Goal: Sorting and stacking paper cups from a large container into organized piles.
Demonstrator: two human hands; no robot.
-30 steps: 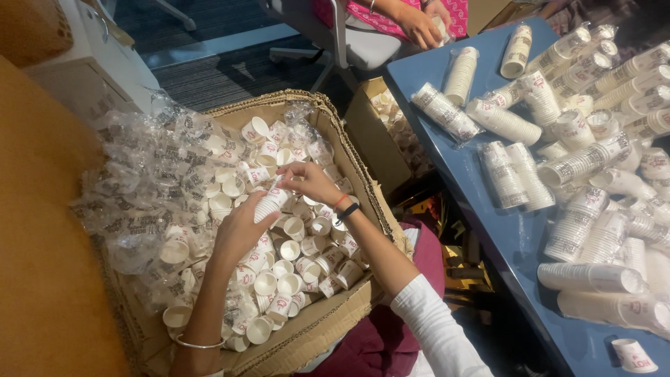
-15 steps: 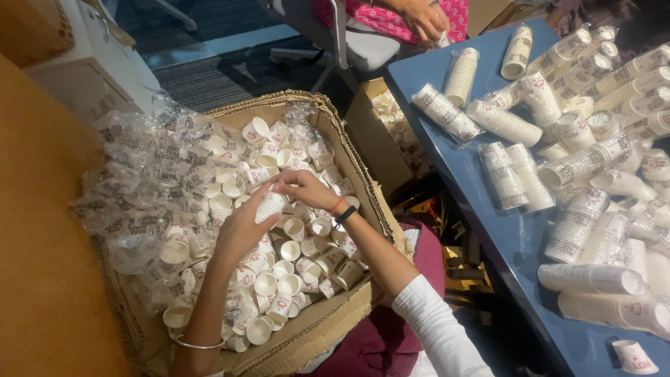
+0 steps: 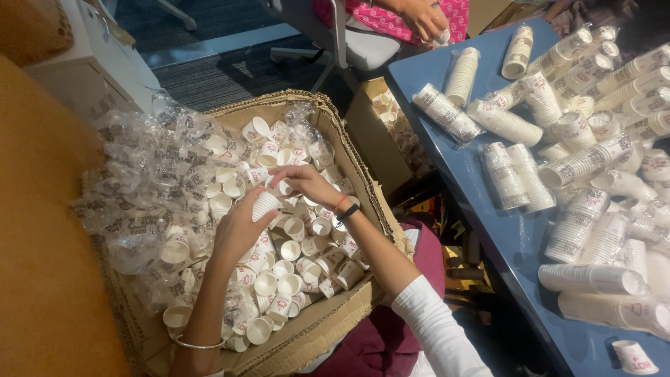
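A large cardboard box point(image 3: 363, 188) holds several loose small white paper cups point(image 3: 293, 269) with red print. My left hand point(image 3: 237, 230) reaches in from the lower left, a bangle on its wrist, and grips a short stack of white cups point(image 3: 265, 204). My right hand point(image 3: 310, 185), with a black band and a red thread at the wrist, is right beside it. Its fingertips pinch a single cup point(image 3: 283, 187) at the top of that stack. Both hands hover over the middle of the box.
Crumpled clear plastic wrappers point(image 3: 139, 195) fill the box's left side. A blue table point(image 3: 516, 241) on the right carries several wrapped sleeves of cups point(image 3: 502, 122). A smaller box of cups point(image 3: 394, 129) stands between. Another person's hand point(image 3: 422, 17) and a chair point(image 3: 363, 45) are at the top.
My two hands have closed in on each other over the box. The right hand's fingers now meet the top of the stack held in the left.
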